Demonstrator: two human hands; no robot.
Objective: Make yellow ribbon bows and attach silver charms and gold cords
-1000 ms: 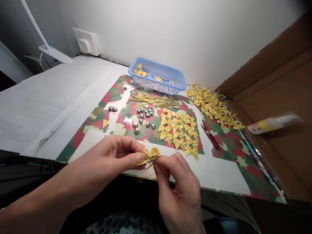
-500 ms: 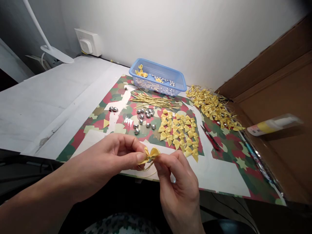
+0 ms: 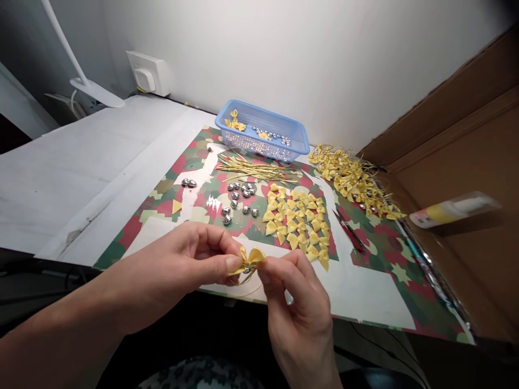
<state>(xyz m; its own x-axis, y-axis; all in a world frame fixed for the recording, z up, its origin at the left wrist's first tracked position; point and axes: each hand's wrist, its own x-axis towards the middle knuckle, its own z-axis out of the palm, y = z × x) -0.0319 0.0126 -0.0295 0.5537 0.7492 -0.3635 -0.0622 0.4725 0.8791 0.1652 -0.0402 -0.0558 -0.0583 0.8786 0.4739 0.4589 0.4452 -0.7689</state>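
Between my two hands, above the table's front edge, is a yellow ribbon bow (image 3: 254, 254) with a small silver bell (image 3: 247, 269) at its middle and a thin yellow cord (image 3: 251, 292) looping below. My left hand (image 3: 203, 256) pinches the bow's left side between thumb and fingers. At the bow's right side my right hand (image 3: 298, 294) is closed in a pinch, thumb against forefinger; whether it grips the ribbon or the cord I cannot tell. Just beyond lie rows of yellow bows (image 3: 298, 213), loose silver bells (image 3: 234, 203) and a bundle of yellow cords (image 3: 255, 168).
A blue basket (image 3: 263, 147) holding bows and bells stands against the wall. To its right spreads a pile of bows with bells (image 3: 348, 181). Scissors (image 3: 349, 231) lie right of the rows. A bottle (image 3: 450, 209) leans by the cardboard (image 3: 454, 135). A lamp base (image 3: 97, 93) stands at far left.
Both hands stay nearly in place around the bow. The bell shows a little more under the bow, and the cord loop hangs slightly wider to the right.
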